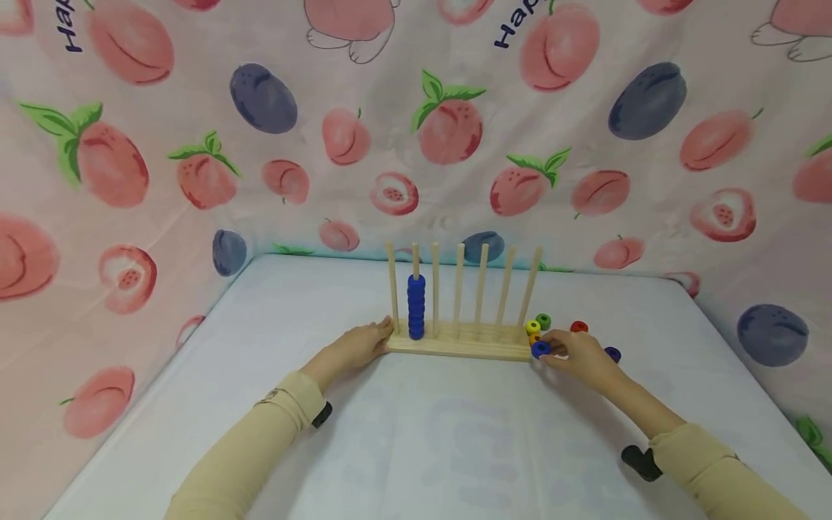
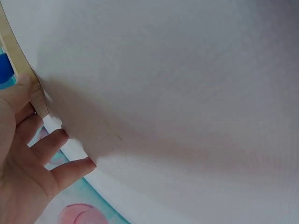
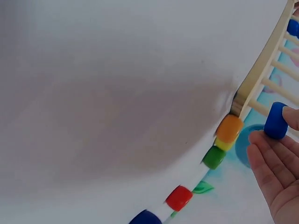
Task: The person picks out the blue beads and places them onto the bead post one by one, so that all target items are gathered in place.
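A wooden peg stand with a row of upright pegs stands on the white table. Blue beads are stacked on its second peg from the left; the other pegs are bare. My left hand grips the left end of the base, thumb on the front face, as the left wrist view shows. Just beyond the stand's right end, my right hand pinches a single blue bead between thumb and fingers. In the right wrist view this bead is held up off the table.
By the stand's right end lie an orange bead, a yellow bead and a green bead. Farther right are a red bead and a dark blue bead. Fruit-patterned cloth hangs behind the table.
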Demonstrator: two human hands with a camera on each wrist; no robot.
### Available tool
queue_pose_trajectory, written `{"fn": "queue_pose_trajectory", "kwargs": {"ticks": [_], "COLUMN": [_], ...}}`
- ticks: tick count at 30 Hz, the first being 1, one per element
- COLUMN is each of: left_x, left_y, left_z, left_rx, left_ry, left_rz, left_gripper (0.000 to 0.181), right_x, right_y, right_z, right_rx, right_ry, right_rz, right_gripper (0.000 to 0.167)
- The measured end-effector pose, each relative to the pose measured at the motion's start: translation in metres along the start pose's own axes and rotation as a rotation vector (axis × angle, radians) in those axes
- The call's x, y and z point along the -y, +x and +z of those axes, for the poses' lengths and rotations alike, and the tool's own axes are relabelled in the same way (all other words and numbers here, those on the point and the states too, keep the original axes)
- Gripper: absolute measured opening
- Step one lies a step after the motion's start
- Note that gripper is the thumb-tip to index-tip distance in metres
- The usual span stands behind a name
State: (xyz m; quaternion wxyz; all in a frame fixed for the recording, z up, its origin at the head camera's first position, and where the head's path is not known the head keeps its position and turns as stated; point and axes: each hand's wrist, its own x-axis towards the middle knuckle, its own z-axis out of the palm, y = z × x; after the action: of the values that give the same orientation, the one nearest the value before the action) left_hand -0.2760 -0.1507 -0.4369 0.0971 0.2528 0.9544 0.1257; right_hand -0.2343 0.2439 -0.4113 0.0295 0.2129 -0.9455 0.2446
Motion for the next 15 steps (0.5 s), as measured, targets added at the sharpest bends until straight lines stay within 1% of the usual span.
{"fn": "queue_pose_trajectory", "kwargs": {"ticks": [4,8,15], "left_x": [-0.002,-0.003,-0.002], "left_y": [0.002,0.002,0.001], "left_z": [-0.001,-0.001,0.000], "left_rx": [0.009,0.008,-0.002], "left_ry": [0.009,0.000,0.000], "left_rz": [0.005,-0.011,-0.015], "left_gripper": [0.054,0.054,0.053], "right_x": [0.005,0.010,0.022], "right_y": [-0.001,0.000,-0.001], "right_z": [0.003,0.005,0.006], "right_rx": [-0.020,-0.007,0.030], "right_ry": [0.022,0.023,-0.028], "right_rz": [-0.025,-0.067,-0.061], "right_gripper": [0.027,0.026,0.029]}}
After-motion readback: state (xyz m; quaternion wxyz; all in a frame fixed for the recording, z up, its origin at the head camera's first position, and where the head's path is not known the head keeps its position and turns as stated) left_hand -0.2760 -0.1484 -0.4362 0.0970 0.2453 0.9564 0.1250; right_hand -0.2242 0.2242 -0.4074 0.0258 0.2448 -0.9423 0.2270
